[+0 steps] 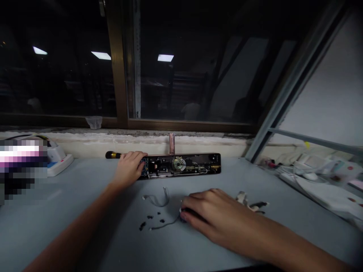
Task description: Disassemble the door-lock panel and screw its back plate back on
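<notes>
A long black housing stands by the window wall, its open side showing wires, a round metal part and a blue circuit board. My left hand is wrapped over the housing's left end. Behind that hand, a black and gold knob-like end sticks out. Fingers pinched, my right hand holds a small dark part low over the table; the fingers mostly hide it. A thin dark wire runs left from it. A loose pale wire and several small black bits lie nearby.
White and black pieces lie behind my right wrist. A copper-coloured tube rises behind the housing. At left is a white power strip; at right, a heap of white items beside a metal frame. A clear cup sits on the sill.
</notes>
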`<state>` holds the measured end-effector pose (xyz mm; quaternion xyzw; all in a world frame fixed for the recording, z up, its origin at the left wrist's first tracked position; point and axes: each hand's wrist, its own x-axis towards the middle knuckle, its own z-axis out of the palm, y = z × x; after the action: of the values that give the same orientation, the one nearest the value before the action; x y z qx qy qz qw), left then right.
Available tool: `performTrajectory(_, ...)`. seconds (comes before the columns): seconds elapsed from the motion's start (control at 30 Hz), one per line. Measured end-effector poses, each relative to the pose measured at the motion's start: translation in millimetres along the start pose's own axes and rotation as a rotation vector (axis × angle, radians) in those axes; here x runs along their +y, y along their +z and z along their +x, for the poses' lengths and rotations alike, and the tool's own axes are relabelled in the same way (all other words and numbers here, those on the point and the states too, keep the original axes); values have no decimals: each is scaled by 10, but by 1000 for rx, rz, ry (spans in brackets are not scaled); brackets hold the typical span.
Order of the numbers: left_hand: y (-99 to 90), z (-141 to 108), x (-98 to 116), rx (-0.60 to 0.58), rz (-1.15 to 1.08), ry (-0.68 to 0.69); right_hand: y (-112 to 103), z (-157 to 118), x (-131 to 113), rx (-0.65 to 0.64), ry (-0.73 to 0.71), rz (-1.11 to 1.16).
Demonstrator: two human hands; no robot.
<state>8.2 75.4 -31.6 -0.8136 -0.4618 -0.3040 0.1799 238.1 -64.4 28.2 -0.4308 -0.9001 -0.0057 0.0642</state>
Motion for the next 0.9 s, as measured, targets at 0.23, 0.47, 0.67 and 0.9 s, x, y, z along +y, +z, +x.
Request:
performTrajectory(0.23, -21, -16, 8, 12, 6, 26, 103, 346, 204, -145, 3, 68)
performTrajectory(0.47, -15, -22, 13, 19, 11, 40, 139, 509, 231, -209, -66, -2)
performTrajectory(0.67, -22, -23, -1, 3, 5, 53, 16, 633, 343, -150, -39, -95)
performTrajectory(0.9, -31, -17, -7, 8, 6, 68, 185, 945, 227, -61, 59, -167)
